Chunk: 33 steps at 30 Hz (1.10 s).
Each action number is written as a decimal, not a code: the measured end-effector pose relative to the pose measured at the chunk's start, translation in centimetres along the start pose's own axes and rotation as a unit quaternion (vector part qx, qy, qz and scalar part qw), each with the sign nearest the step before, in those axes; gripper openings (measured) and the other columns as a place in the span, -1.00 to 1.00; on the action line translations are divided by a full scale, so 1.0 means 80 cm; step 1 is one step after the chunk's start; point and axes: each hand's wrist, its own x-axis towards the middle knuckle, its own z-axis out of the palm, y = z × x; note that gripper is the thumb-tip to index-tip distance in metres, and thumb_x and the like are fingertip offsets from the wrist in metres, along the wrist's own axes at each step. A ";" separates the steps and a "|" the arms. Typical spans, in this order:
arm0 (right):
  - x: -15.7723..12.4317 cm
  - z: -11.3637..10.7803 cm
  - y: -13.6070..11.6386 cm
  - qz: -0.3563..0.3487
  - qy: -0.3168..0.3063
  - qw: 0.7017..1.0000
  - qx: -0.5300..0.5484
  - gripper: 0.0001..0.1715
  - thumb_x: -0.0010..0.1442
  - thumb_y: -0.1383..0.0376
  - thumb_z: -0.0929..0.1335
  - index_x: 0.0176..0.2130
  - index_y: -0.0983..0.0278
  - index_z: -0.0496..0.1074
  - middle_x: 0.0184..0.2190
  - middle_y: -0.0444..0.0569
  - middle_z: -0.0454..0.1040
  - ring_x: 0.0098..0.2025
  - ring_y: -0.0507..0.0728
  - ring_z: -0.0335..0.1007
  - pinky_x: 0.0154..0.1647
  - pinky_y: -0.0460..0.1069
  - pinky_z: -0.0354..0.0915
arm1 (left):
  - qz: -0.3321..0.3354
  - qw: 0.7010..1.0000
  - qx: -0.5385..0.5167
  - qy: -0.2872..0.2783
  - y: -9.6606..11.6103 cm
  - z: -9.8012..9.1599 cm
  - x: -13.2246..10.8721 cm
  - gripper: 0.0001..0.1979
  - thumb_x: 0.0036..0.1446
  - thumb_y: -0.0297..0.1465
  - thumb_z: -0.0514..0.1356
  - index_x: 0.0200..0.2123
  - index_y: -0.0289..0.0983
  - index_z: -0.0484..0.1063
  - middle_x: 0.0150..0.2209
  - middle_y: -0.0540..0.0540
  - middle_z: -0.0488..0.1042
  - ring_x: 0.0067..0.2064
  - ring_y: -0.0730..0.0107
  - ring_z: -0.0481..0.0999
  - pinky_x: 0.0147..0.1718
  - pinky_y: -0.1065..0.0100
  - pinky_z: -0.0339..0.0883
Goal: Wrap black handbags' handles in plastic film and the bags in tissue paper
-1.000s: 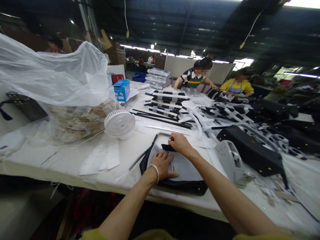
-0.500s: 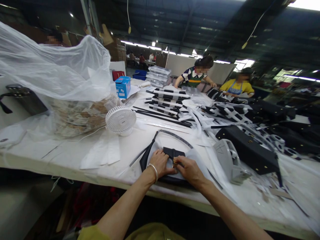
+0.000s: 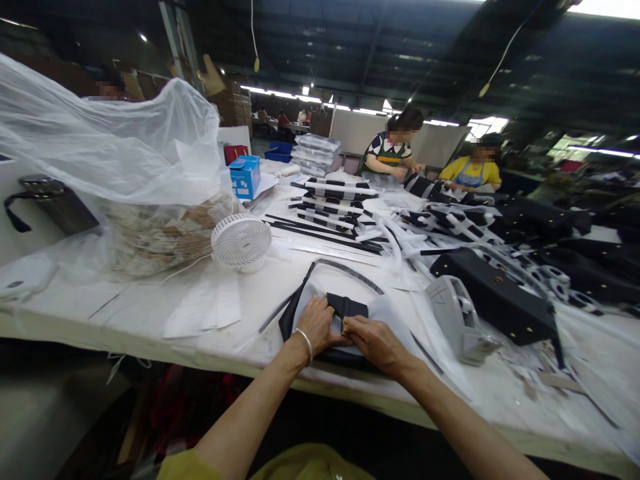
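A black handbag (image 3: 287,320) lies on the table in front of me, its arched handle (image 3: 345,268) in a clear wrap pointing away. A thin whitish sheet (image 3: 393,317) covers part of it around a black flap (image 3: 356,307). My left hand (image 3: 319,325) presses on the left side of the flap, fingers curled against the bag and thumb reaching toward the middle. At the centre, my right hand (image 3: 376,341) pinches a small gold-coloured metal piece on the bag, mostly hidden by the fingers.
A white fan (image 3: 241,240) stands left, before a large plastic bag (image 3: 165,233) of small packets. A grey-white tape dispenser (image 3: 453,317) and another black bag (image 3: 495,293) lie right. Wrapped straps (image 3: 335,190) are stacked behind. Two co-workers (image 3: 393,150) work across the table.
My right hand has shifted slightly left, its fingers closing further over the metal piece. My left hand stays nearly in place. Across the table, one co-worker's arms have moved right.
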 end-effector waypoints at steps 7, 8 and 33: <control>-0.006 0.005 0.004 0.000 0.001 1.000 0.000 -0.79 0.22 0.48 0.24 -0.23 0.23 0.37 -0.28 -0.06 0.44 -0.25 0.06 0.39 -0.20 -0.09 0.27 | 0.020 0.998 0.036 -0.047 0.008 -0.021 -0.013 -0.42 0.03 0.04 0.22 -0.08 -0.31 0.49 0.06 -0.31 0.47 0.18 -0.02 0.34 0.24 -0.02 0.04; -0.007 0.006 0.003 -0.001 0.001 1.000 0.002 -0.79 0.21 0.48 0.24 -0.21 0.23 0.38 -0.27 -0.06 0.45 -0.24 0.06 0.39 -0.19 -0.08 0.28 | 0.015 0.998 0.046 -0.050 0.011 -0.024 -0.018 -0.42 0.05 0.05 0.20 -0.08 -0.32 0.49 0.08 -0.33 0.45 0.21 -0.07 0.31 0.24 -0.08 0.01; 0.000 0.019 0.003 0.111 0.022 0.992 0.060 -0.78 0.16 0.35 0.39 -0.15 0.20 0.54 -0.25 -0.07 0.48 -0.20 0.08 0.44 -0.13 -0.07 0.32 | 0.249 0.956 0.073 0.137 -0.009 -0.003 -0.072 -0.57 0.27 -0.54 0.02 0.18 -0.21 0.28 0.12 -0.09 0.45 0.14 0.28 0.41 0.14 0.12 0.24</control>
